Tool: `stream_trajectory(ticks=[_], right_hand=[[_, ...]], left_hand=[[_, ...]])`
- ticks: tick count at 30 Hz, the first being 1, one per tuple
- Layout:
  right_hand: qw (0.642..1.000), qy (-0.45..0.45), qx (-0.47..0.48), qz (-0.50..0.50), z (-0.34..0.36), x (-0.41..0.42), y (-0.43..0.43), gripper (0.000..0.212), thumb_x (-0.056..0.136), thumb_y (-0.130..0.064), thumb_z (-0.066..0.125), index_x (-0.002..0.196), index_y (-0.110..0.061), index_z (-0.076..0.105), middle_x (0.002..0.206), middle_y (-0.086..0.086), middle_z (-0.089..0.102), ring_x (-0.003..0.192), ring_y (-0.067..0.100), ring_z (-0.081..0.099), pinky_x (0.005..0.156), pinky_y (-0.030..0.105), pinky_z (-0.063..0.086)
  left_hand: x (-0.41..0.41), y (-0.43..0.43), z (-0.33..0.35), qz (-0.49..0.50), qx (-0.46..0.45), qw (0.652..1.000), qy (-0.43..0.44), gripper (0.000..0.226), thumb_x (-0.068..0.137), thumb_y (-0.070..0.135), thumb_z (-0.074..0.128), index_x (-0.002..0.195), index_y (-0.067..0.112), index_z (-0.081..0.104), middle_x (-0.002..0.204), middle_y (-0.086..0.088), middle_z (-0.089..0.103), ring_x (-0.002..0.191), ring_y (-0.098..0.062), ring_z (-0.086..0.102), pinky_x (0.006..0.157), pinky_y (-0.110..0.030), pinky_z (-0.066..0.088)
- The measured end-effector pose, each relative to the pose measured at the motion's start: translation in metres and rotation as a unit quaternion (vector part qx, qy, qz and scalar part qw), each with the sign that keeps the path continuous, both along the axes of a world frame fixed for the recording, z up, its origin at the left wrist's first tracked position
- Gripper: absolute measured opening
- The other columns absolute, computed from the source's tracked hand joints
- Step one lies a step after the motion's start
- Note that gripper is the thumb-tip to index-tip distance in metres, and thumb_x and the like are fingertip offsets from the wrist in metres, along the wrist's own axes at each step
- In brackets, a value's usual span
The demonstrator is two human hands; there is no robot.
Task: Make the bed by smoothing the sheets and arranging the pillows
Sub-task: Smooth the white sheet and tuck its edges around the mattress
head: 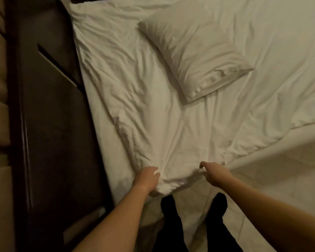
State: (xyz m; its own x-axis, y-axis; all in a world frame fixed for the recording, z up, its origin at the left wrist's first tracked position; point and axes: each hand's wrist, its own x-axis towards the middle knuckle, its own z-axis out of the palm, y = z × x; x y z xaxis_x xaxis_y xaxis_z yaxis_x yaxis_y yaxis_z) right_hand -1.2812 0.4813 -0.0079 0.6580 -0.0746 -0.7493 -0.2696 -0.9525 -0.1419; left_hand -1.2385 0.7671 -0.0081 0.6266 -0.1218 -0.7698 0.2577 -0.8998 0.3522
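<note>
I look down on a wrinkled white sheet (149,110) spread across the bed, its near edge ending above the tiled floor (273,180). A dark wooden headboard (49,110) runs along the left side. One white pillow (195,51) lies askew on the sheet, well beyond my hands. My left hand (148,177) and right hand (213,172) each grip the sheet's near edge, fingers curled into bunched cloth.

- The bed (262,158) fills most of the view and stands on a pale tiled floor (204,206).
- A white sheet (153,110) lies on it, heavily wrinkled, its near corner bunched at the bed's edge.
- One white pillow (193,51) lies slantwise on the sheet.
- A white cover (284,73) lies over the right part, just beside the pillow.
</note>
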Motion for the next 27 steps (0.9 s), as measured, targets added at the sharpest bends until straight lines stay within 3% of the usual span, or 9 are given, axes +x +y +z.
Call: stream_trajectory(ticks=[4,6,9,12,17,20,22,24,27], right_hand=[[0.998,-0.035,0.045,-0.006,-0.018,0.016,0.034,0.035,0.1,-0.045,0.052,0.133,-0.033,0.049,0.104,-0.001,0.067,0.09,0.021,0.063,0.068,0.035,0.048],[0.995,-0.059,0.078,-0.01,-0.024,0.025,0.061,0.041,0.098,-0.05,0.053,0.134,-0.032,0.05,0.102,-0.002,0.067,0.098,0.023,0.065,0.071,0.035,0.048],[0.987,-0.046,0.151,-0.036,-0.038,0.033,0.104,0.053,0.095,-0.053,0.057,0.142,-0.032,0.047,0.124,0.0,0.068,0.113,0.023,0.063,0.088,0.038,0.052],[0.979,-0.044,0.191,-0.054,-0.049,0.037,0.138,0.064,0.093,-0.052,0.063,0.149,-0.032,0.041,0.135,0.003,0.064,0.119,0.024,0.061,0.094,0.035,0.048],[0.976,-0.061,0.203,-0.055,-0.067,0.041,0.161,0.085,0.087,-0.05,0.072,0.157,-0.032,0.027,0.151,-0.001,0.05,0.131,0.023,0.054,0.102,0.031,0.043],[0.973,-0.06,0.213,-0.069,-0.08,0.038,0.17,0.107,0.076,-0.058,0.078,0.159,-0.026,0.02,0.158,-0.001,0.042,0.136,0.024,0.049,0.109,0.034,0.041],[0.972,-0.062,0.21,-0.083,-0.086,0.033,0.175,0.118,0.068,-0.067,0.077,0.159,-0.026,0.016,0.156,0.001,0.043,0.135,0.026,0.05,0.109,0.038,0.043],[0.971,-0.067,0.201,-0.108,-0.087,0.032,0.176,0.111,0.07,-0.067,0.076,0.157,-0.028,0.02,0.15,0.002,0.051,0.13,0.026,0.054,0.105,0.038,0.046],[0.96,-0.118,0.202,-0.157,-0.077,0.041,0.163,0.045,0.087,-0.047,0.069,0.127,-0.029,0.06,0.109,0.0,0.073,0.102,0.023,0.068,0.085,0.036,0.052]], left_hand=[[0.012,0.02,-0.024,0.25,0.037,0.964,-0.085,0.049,0.101,0.026,0.054,0.148,0.013,0.051,0.143,-0.019,0.058,0.129,-0.037,0.056,0.104,-0.035,0.043],[0.016,0.027,-0.041,0.344,0.042,0.937,-0.049,0.049,0.099,0.036,0.057,0.141,0.011,0.057,0.139,-0.02,0.061,0.126,-0.039,0.058,0.102,-0.039,0.047],[0.016,0.03,-0.07,0.44,0.011,0.897,0.036,0.062,0.091,0.045,0.065,0.139,0.005,0.057,0.139,-0.022,0.061,0.125,-0.04,0.059,0.104,-0.043,0.049],[0.017,0.023,-0.079,0.475,-0.025,0.879,0.036,0.067,0.09,0.044,0.069,0.142,0.005,0.053,0.142,-0.021,0.058,0.127,-0.039,0.057,0.106,-0.043,0.048],[0.026,0.024,-0.09,0.434,0.002,0.9,-0.029,0.077,0.09,0.047,0.07,0.154,0.013,0.042,0.15,-0.017,0.052,0.135,-0.037,0.05,0.107,-0.038,0.042],[0.029,0.031,-0.094,0.461,-0.032,0.885,-0.058,0.044,0.085,0.039,0.077,0.119,0.013,0.07,0.12,-0.012,0.072,0.108,-0.033,0.066,0.08,-0.03,0.046],[0.033,0.036,-0.094,0.485,-0.043,0.871,-0.071,0.032,0.079,0.034,0.082,0.1,0.012,0.074,0.102,-0.009,0.077,0.089,-0.028,0.07,0.071,-0.03,0.049],[0.039,0.035,-0.09,0.496,-0.079,0.863,-0.064,0.028,0.071,0.033,0.085,0.091,0.015,0.075,0.093,-0.004,0.078,0.081,-0.023,0.072,0.073,-0.034,0.058],[0.058,0.017,-0.078,0.461,-0.168,0.868,-0.073,0.028,0.059,0.041,0.078,0.082,0.026,0.075,0.082,0.006,0.078,0.083,-0.021,0.076,0.079,-0.047,0.062]])
